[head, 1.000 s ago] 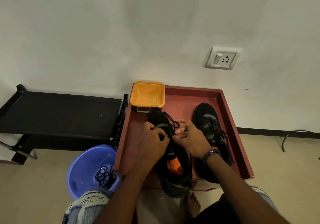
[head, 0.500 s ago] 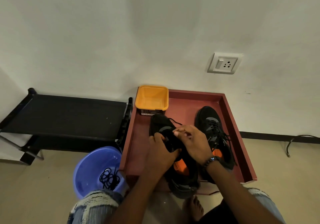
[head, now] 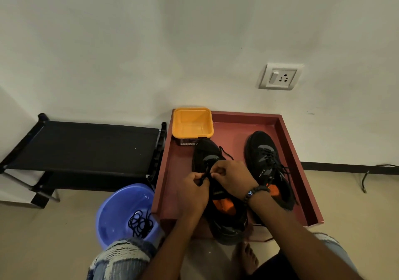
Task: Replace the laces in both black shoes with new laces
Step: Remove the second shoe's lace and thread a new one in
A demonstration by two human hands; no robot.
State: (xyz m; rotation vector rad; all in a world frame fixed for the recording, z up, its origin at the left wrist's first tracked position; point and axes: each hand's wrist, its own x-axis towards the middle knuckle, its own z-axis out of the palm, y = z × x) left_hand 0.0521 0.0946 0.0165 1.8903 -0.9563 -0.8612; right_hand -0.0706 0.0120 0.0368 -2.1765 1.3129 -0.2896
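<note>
Red tray (head: 290,145) flat against the wall, left black shoe (head: 207,154) inside it running toe-away and heel-near, both hands together over its throat, left hand (head: 193,190) and right hand (head: 234,177) each pinching the black lace (head: 206,171), equally near.

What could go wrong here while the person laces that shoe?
Both hands, left and right, pinch a thin black lace over the near shoe; it might slip from the grip or miss an eyelet. That shoe's heel hangs past the red tray edge, so a hard tug may tip it out. The old laces in the blue basin look alike and could get mixed up.
</note>
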